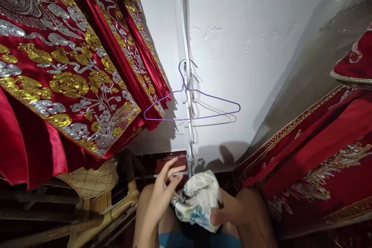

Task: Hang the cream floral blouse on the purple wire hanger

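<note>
A bunched white cloth with a blue and yellow pattern [200, 197] is held over my lap. My right hand [228, 211] grips its right side, the thumb pressed on the lower edge. To the left of the cloth my left hand [167, 186] is raised with its fingers apart and slightly curled, holding nothing. Above both hands, a purple wire hanger [192, 118] hangs by its hook on a white metal rack [186, 38] with a row of hooks, and no garment is on it.
Red garments with gold and silver embroidery [69, 81] hang at the left. More red embroidered fabric [328, 155] fills the right side. A bamboo chair [116, 209] stands at lower left. The white wall [247, 46] is behind the rack.
</note>
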`<action>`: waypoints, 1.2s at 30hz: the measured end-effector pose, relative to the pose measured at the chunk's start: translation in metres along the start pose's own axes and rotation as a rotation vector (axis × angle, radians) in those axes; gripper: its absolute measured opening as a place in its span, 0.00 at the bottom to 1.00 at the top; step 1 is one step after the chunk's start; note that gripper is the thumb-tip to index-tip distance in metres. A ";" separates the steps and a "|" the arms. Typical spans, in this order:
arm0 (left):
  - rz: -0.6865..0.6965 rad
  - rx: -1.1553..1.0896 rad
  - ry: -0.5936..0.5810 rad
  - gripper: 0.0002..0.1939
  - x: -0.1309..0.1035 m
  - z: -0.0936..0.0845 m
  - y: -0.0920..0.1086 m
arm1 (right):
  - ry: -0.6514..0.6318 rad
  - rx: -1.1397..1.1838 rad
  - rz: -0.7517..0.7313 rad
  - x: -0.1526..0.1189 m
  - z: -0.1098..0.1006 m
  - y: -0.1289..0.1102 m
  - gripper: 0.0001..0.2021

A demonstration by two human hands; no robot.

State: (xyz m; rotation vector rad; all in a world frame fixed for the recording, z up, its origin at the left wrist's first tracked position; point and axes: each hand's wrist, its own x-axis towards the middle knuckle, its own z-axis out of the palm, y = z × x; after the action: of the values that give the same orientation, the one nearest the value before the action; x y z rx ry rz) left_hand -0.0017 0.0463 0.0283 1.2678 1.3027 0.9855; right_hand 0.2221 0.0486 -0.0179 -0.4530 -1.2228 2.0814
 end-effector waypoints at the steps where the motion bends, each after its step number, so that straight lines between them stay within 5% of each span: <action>1: -0.038 0.079 -0.011 0.36 0.000 -0.010 -0.005 | 0.038 0.003 -0.028 0.000 -0.001 -0.005 0.35; 4: -0.076 0.330 -0.127 0.45 -0.006 -0.026 -0.009 | 0.129 0.038 -0.058 0.007 0.000 -0.023 0.24; 7: 0.091 0.348 -0.225 0.53 -0.009 -0.018 0.009 | -0.009 0.025 -0.059 0.024 0.009 -0.045 0.20; 10: 0.158 0.314 -0.348 0.30 -0.003 -0.010 0.024 | -0.166 0.006 -0.015 0.035 0.024 -0.065 0.21; 13: 0.134 0.401 -0.421 0.10 0.004 -0.030 0.017 | -0.244 -0.206 0.109 0.031 0.032 -0.092 0.19; 15: 0.098 0.530 -0.394 0.13 0.005 -0.056 0.006 | -0.158 -0.534 0.114 0.024 0.028 -0.115 0.12; 18: 0.041 0.752 -0.325 0.18 -0.003 -0.094 -0.003 | 0.200 -1.023 -0.054 0.024 0.012 -0.148 0.05; 22: 0.149 0.947 -0.150 0.23 -0.020 -0.120 0.011 | 0.564 -1.206 -0.252 0.055 -0.011 -0.163 0.11; 25: 0.227 1.084 0.012 0.21 -0.023 -0.132 0.027 | 0.572 -1.195 -0.391 0.086 -0.016 -0.160 0.14; 29: 0.301 1.176 0.089 0.20 -0.017 -0.152 0.043 | 0.516 -1.227 -0.444 0.115 -0.020 -0.160 0.23; 36: 0.382 1.071 0.109 0.21 -0.001 -0.147 0.052 | 0.602 -1.281 -0.344 0.102 -0.037 -0.162 0.22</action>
State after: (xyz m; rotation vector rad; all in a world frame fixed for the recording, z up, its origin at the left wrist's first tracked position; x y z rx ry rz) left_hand -0.1392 0.0646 0.1004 2.3569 1.7974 0.5742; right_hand 0.2319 0.1978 0.1073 -1.1930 -1.8991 0.5572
